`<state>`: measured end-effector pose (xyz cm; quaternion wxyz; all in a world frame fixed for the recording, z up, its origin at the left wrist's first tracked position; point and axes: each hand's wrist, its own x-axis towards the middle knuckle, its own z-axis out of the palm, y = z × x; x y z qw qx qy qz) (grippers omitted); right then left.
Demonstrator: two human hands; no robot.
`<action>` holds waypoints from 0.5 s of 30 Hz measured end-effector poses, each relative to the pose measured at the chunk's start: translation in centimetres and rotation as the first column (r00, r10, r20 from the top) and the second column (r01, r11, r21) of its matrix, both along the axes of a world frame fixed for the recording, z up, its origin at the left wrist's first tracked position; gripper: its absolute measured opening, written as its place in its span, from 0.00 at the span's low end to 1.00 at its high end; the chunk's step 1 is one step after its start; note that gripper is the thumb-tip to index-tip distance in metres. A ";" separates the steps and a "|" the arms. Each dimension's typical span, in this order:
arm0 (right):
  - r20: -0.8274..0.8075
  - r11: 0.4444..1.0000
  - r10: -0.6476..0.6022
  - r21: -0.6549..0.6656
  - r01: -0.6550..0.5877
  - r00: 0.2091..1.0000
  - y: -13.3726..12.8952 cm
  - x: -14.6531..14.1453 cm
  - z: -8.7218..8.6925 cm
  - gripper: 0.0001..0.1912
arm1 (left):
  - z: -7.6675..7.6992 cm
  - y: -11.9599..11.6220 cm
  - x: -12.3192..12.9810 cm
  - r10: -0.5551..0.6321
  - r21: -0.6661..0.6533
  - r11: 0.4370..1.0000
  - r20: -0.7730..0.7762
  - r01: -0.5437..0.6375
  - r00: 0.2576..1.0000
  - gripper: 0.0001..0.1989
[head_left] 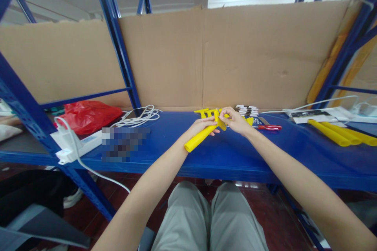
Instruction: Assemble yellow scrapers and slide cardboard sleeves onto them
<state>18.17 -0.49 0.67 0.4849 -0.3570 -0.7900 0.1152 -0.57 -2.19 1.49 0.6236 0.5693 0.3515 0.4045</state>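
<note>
My left hand point(202, 126) is wrapped round a yellow plastic piece with a tube-shaped handle point(200, 138), whose open end points down toward me. At its far end is a flatter head point(221, 123). My right hand point(232, 120) is closed in a pinch at that head; anything small between its fingertips is too hidden to name. Behind my hands lie more yellow plastic parts point(203, 111). A stack of small white and dark pieces point(246, 110) stands just beyond my right hand. Right of it lies a screwdriver with a red handle point(269, 127).
Several yellow tubes point(332, 133) lie at the right of the blue tabletop point(165, 145). To the left are a red plastic bag point(88, 115), a coiled white cable point(144, 115) and a power strip point(91, 141). Cardboard point(165, 59) walls the back between blue posts.
</note>
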 end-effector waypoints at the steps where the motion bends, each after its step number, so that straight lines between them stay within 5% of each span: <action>1: -0.001 1.000 -0.005 0.000 0.005 1.000 0.0 0.0 0.0 0.08 | 0.0 0.0 0.0 -0.001 0.000 1.000 0.002 0.001 1.000 0.20; 8: -0.011 0.999 -0.035 -0.025 0.035 0.999 0.3 0.0 -0.2 0.07 | -0.5 0.4 0.0 -0.025 0.012 1.000 -0.010 0.025 1.000 0.19; 15: -0.233 0.940 -0.015 -0.335 -0.066 0.972 0.1 -0.3 -0.7 0.11 | -0.5 0.3 0.0 -0.026 0.046 0.999 -0.045 0.028 0.999 0.18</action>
